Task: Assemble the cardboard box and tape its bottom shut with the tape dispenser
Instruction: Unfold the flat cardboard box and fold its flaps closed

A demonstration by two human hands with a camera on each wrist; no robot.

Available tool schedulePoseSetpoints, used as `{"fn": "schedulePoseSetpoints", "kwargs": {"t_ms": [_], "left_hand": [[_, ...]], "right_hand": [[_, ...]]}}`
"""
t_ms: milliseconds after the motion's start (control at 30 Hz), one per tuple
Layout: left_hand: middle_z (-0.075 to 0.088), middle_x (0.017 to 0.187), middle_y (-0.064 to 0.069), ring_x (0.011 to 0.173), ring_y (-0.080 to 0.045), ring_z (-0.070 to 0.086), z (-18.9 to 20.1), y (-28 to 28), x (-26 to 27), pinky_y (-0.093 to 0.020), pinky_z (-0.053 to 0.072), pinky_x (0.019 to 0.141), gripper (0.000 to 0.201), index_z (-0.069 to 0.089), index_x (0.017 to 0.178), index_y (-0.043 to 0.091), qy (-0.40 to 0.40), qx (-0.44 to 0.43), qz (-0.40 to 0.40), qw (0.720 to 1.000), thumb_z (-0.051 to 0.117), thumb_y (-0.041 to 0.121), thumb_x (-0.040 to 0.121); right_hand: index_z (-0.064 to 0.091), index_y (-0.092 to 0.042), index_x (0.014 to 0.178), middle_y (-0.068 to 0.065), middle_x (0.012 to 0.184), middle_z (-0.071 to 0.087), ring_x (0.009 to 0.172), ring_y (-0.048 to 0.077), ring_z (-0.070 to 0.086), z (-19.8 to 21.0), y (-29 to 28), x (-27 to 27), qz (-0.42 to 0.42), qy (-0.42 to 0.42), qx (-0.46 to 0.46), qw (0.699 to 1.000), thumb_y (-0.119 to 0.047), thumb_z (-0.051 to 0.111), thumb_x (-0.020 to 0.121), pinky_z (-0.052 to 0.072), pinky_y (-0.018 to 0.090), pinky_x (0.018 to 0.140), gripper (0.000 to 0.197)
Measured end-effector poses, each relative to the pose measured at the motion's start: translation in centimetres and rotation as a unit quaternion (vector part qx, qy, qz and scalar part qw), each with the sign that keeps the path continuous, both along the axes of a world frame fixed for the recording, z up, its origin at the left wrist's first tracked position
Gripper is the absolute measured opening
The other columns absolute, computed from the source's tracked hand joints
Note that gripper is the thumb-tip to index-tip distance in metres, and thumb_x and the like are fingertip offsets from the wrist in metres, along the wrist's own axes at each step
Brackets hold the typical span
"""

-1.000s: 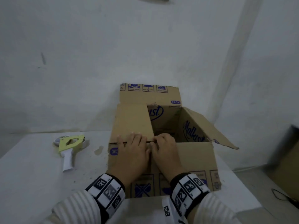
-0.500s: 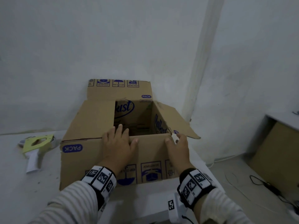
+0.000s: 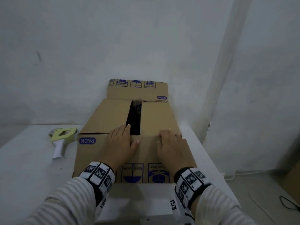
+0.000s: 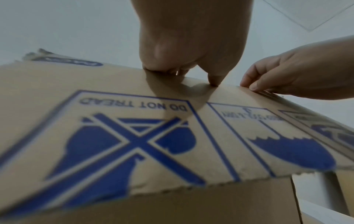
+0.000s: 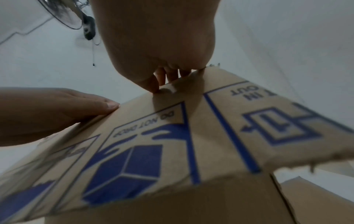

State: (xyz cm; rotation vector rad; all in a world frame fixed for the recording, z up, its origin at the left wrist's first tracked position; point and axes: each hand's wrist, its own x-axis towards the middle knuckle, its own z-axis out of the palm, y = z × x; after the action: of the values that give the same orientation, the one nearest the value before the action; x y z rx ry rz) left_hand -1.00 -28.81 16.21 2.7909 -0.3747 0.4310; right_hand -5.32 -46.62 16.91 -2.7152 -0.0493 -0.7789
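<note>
A brown cardboard box (image 3: 155, 117) with blue print stands on the white table (image 3: 24, 168). Its two side flaps lie folded in, with a dark gap between them. The far flap (image 3: 138, 91) stands upright. The near flap (image 3: 146, 159) slants out toward me. My left hand (image 3: 123, 137) rests flat across the near fold, fingers straight on the left side flap. My right hand (image 3: 168, 138) presses its bent fingertips on the right side flap at the same fold. In the left wrist view, the left thumb touches the near flap (image 4: 134, 136). The yellow-green tape dispenser (image 3: 62, 140) lies left of the box.
A white wall rises close behind the box. The table's right edge runs just right of the box. Beyond it the floor holds cables (image 3: 289, 203) and a brown panel (image 3: 292, 181). A fan (image 5: 63, 15) hangs on the wall in the right wrist view.
The right side flap, which stuck out at an angle, now lies folded in flat. My hands have spread apart along the near fold, the right one going right.
</note>
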Motion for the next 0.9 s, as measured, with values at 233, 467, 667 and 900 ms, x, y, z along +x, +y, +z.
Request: {"fn": "schedulePoseSetpoints", "kwargs": {"t_ms": [233, 467, 667, 900], "left_hand": [[0.033, 0.152, 0.006, 0.143, -0.013, 0.024, 0.4, 6.4, -0.7, -0.047, 0.008, 0.118, 0.050, 0.036, 0.142, 0.025, 0.011, -0.009, -0.016, 1.000, 0.040, 0.041, 0.094], [0.023, 0.158, 0.000, 0.148, -0.019, 0.016, 0.2, 14.6, -0.2, -0.041, 0.012, 0.121, 0.066, 0.027, 0.149, 0.019, 0.042, 0.001, -0.038, 0.998, 0.043, -0.005, 0.088], [-0.001, 0.161, 0.003, 0.149, -0.018, 0.006, -0.6, 18.4, -0.2, -0.035, 0.007, 0.120, 0.080, 0.004, 0.152, 0.023, 0.042, 0.118, -0.095, 0.988, 0.046, -0.003, 0.089], [0.006, 0.161, 0.004, 0.149, -0.016, 0.010, -0.1, 19.6, 0.4, -0.033, 0.005, 0.120, 0.068, 0.010, 0.151, 0.024, 0.050, 0.095, -0.144, 0.984, 0.049, 0.021, 0.096]], "right_hand": [[0.055, -0.013, 0.119, 0.008, 0.130, 0.056, 0.130, 0.032, 0.045, -1.4, 3.2, 0.1, 0.078, 0.049, -0.083, 0.992, -0.014, 0.055, 0.079, 0.029, 0.053, 0.110, 0.040], [0.054, -0.023, 0.129, 0.010, 0.148, 0.043, 0.138, 0.034, 0.038, -2.4, 9.4, -1.2, 0.146, 0.124, -0.207, 0.959, -0.038, 0.066, 0.069, 0.030, 0.065, 0.104, 0.063], [0.057, -0.030, 0.121, 0.011, 0.137, 0.056, 0.124, 0.036, 0.055, -4.5, 13.6, -3.2, 0.138, 0.171, -0.300, 0.928, -0.049, 0.083, 0.036, 0.040, 0.065, 0.093, 0.091], [0.054, -0.019, 0.131, 0.009, 0.144, 0.047, 0.136, 0.030, 0.041, -0.7, 14.8, -5.5, 0.185, 0.140, -0.199, 0.952, -0.013, 0.060, 0.079, 0.030, 0.055, 0.112, 0.052]]}}
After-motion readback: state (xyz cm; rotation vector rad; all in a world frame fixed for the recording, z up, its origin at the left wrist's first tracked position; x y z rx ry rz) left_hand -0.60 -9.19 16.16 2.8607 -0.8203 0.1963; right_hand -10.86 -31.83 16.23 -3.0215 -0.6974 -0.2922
